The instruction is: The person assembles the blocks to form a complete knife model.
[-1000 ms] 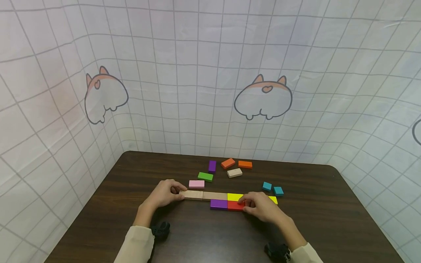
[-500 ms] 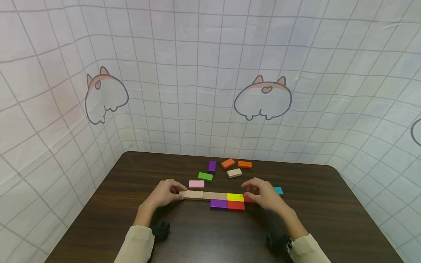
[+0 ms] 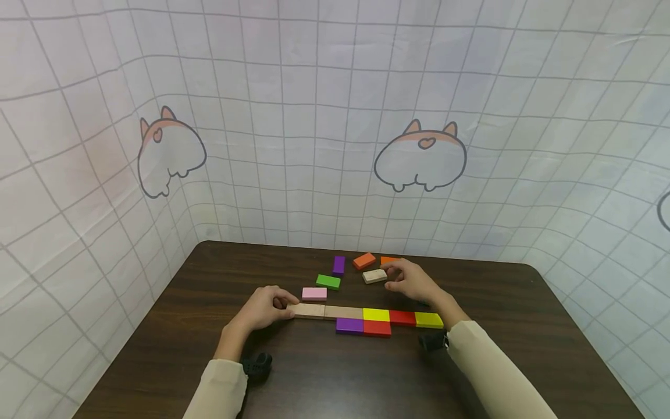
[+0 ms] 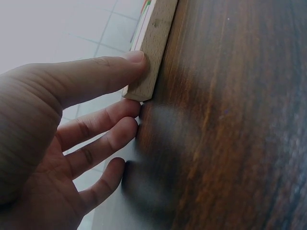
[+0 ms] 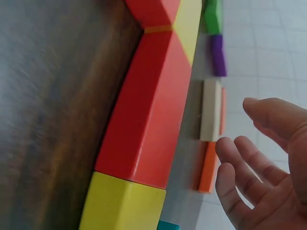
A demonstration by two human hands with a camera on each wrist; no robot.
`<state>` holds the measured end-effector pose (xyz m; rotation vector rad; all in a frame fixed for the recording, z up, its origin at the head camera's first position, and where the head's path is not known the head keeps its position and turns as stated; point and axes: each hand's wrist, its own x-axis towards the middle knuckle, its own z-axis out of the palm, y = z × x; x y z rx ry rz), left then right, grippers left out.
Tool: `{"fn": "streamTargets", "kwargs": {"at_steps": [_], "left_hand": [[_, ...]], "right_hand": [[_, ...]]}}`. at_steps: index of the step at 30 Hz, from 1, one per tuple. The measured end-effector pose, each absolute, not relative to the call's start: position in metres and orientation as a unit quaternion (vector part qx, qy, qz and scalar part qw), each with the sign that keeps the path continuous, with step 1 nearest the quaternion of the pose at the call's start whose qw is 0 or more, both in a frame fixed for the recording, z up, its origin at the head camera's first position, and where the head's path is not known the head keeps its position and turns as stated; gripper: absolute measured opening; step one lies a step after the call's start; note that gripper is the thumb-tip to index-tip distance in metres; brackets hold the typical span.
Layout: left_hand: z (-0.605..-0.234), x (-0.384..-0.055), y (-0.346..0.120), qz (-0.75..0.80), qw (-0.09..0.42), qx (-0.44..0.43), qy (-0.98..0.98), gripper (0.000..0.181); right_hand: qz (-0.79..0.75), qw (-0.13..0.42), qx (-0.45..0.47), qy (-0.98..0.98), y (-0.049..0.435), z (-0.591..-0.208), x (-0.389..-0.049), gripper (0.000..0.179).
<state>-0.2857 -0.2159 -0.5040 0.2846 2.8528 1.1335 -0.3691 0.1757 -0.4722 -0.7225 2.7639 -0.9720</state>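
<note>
My left hand (image 3: pixel 262 308) pinches the left end of a plain wooden block (image 3: pixel 307 311) between thumb and index finger. In the left wrist view, the thumb presses the side of the wooden block (image 4: pixel 156 48); the other fingertips rest near the tabletop. A second wooden block (image 3: pixel 342 312), a yellow block (image 3: pixel 376 315), a red block (image 3: pixel 402 318) and another yellow block (image 3: pixel 429 320) continue the row. A purple block (image 3: pixel 349 326) and a red block (image 3: pixel 377 329) lie along its front. My right hand (image 3: pixel 413 282), fingers loosely bent and holding nothing, hovers beside a cream block (image 3: pixel 374 276).
Behind the row lie a pink block (image 3: pixel 314 294), a green block (image 3: pixel 328 282), a purple block (image 3: pixel 339 266) and an orange-red block (image 3: pixel 364 261). An orange block (image 3: pixel 388 260) is partly behind my right hand. A patterned white curtain (image 3: pixel 293 174) borders the dark table (image 3: pixel 324 378).
My right hand has left the row of blocks and moved back toward the cream block, uncovering the row's right end. My left hand stays at the wooden block.
</note>
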Motion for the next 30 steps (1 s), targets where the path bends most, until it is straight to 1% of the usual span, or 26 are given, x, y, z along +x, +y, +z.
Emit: {"fn": "streamTargets", "kwargs": {"at_steps": [11,18,30], "left_hand": [[-0.503,-0.285,-0.216,0.366,0.031,0.101,0.925,0.019],[-0.502,-0.285,-0.217,0.372,0.032,0.110,0.921,0.019],[-0.502,-0.285,-0.217,0.369,0.027,0.105,0.923,0.019]], "right_hand": [[-0.288,0.095,-0.225,0.926,0.165,-0.482,-0.397,0.054],[-0.283,0.114,-0.212,0.928,0.158,-0.488,-0.405,0.053],[-0.274,0.125,-0.205,0.931,0.149,-0.489,-0.405,0.032]]}}
